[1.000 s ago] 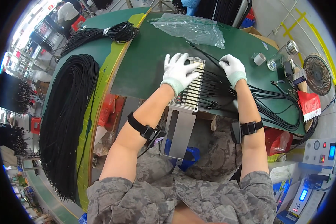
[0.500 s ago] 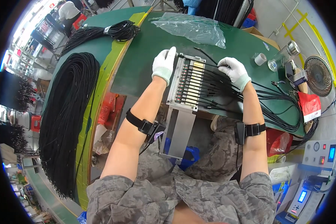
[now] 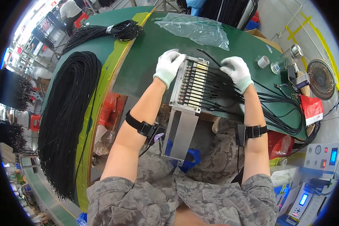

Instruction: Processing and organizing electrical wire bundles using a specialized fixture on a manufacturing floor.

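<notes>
A metal fixture with a row of pale slots stands upright before me, black cables running out of its slots to the right. My left hand, in a white glove, is closed with its fingertips at the fixture's upper left corner. My right hand, also gloved, is closed around a single black cable whose free end points up and left above the fixture. The fingertips of the right hand partly hide where that cable passes through.
A green table carries a clear plastic bag at the back. To the right are a white roll, a glass bottle, a fan and a red packet. Bundled black cables lie on the left.
My left hand has shifted right; its fingers, extended upward before, are now bent onto the fixture's corner. The right hand keeps its cable and has barely moved.
</notes>
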The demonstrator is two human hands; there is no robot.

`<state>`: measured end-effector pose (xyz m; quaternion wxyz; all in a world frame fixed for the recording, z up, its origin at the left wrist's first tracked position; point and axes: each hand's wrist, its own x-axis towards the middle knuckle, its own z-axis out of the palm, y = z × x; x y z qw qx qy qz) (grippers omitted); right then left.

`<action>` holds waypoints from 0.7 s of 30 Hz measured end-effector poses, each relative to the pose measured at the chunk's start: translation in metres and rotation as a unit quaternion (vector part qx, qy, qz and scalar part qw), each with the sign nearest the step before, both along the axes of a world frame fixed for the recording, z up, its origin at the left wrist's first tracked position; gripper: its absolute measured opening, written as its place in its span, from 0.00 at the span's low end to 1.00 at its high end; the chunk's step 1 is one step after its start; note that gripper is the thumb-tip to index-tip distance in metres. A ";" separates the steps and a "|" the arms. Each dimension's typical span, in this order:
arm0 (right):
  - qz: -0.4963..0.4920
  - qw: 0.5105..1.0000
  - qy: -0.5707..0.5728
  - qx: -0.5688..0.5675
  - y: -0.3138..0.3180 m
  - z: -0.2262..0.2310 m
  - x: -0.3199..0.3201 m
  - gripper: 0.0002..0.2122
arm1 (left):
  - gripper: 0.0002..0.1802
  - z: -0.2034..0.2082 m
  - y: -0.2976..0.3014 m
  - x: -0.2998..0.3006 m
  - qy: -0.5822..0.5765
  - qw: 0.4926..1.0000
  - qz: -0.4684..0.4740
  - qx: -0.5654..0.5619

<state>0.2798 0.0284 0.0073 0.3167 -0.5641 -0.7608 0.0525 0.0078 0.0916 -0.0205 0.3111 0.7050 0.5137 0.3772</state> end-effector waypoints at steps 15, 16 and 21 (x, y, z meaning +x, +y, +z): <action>0.005 0.995 0.077 -0.057 -0.003 0.005 -0.044 0.07 | 0.10 -0.002 -0.014 0.005 0.022 0.982 0.031 0.184; 0.020 0.993 0.110 -0.030 -0.003 0.004 -0.045 0.06 | 0.10 -0.002 -0.014 0.005 0.022 0.982 0.030 0.184; 0.014 0.996 -0.058 0.070 0.011 -0.003 -0.040 0.05 | 0.12 -0.006 -0.007 0.005 0.052 0.986 0.042 0.151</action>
